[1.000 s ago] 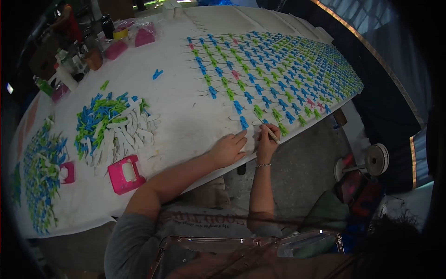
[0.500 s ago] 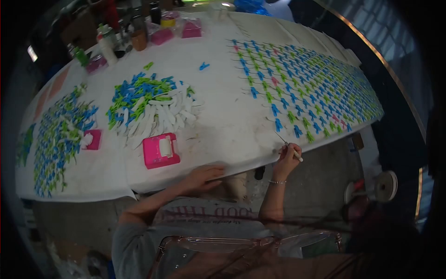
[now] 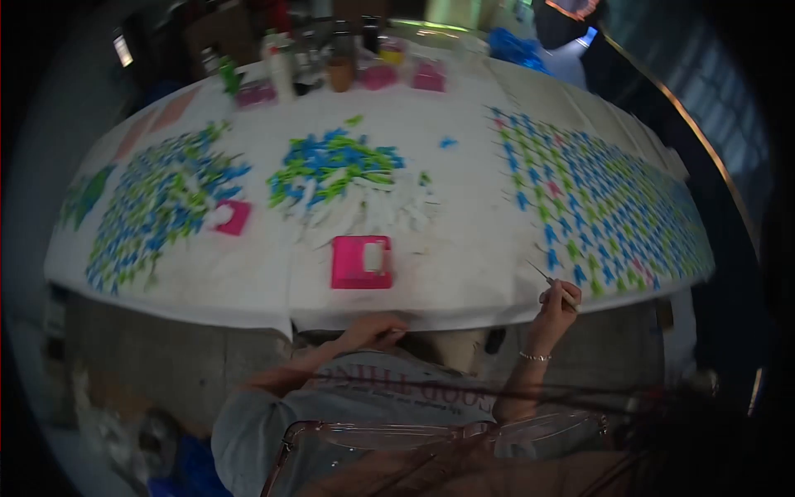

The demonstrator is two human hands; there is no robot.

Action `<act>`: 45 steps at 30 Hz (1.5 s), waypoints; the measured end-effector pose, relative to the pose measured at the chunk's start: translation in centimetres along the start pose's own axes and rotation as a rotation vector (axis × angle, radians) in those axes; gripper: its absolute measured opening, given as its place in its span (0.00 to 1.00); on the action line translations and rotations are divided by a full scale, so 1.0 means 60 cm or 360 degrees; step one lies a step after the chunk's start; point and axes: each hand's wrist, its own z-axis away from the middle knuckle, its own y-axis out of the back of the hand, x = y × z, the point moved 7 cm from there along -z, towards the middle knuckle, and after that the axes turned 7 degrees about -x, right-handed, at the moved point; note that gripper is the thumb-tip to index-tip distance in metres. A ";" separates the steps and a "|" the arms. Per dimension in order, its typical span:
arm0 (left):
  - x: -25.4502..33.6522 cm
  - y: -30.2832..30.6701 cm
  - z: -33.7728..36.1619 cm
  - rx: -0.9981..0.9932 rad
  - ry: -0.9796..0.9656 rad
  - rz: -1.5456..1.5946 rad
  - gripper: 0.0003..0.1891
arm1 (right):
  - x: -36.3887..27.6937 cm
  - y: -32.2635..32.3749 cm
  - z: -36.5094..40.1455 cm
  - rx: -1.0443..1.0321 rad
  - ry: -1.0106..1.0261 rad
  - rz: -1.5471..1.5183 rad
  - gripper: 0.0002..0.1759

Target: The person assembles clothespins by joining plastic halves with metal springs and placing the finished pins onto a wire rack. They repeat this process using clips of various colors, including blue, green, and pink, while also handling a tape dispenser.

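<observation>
My right hand (image 3: pixel 561 300) is closed around the handle of a thin pointed tool (image 3: pixel 540 272), whose tip points up and left over the white cloth. Rows of blue and green clip-like pieces (image 3: pixel 592 199), with a few pink ones, lie just beyond it. My left hand (image 3: pixel 377 331) rests at the table's front edge with its fingers curled; whether they hold anything is too blurred to tell. Above it sits a pink box with a white roll (image 3: pixel 361 262). Behind that is a pile of blue and green pieces (image 3: pixel 331 166) beside white strips (image 3: pixel 368 209).
At the left lies a spread of blue and green pieces (image 3: pixel 157 207) with a small pink box (image 3: pixel 233 218) at its side. Bottles (image 3: pixel 280 70) and a brown cup (image 3: pixel 339 74) stand at the back, near pink packets (image 3: pixel 428 76). One blue piece (image 3: pixel 448 142) lies alone.
The view has turned, so the table appears shifted to the right. My left hand's fingers, spread on the cloth before, are now curled at the edge. My right hand still holds the tool.
</observation>
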 end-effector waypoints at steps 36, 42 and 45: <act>-0.023 0.138 0.310 0.1071 0.0783 0.0157 0.11 | 0.201 -0.995 0.351 -0.2034 0.0643 0.0854 0.09; -0.017 0.128 0.297 0.1018 0.0882 0.0180 0.11 | 0.236 -0.994 0.444 -0.2344 0.1372 0.1226 0.07; 0.004 0.138 0.277 0.1001 0.0773 0.0087 0.11 | 0.242 -0.998 0.468 -0.2466 0.1373 0.1515 0.10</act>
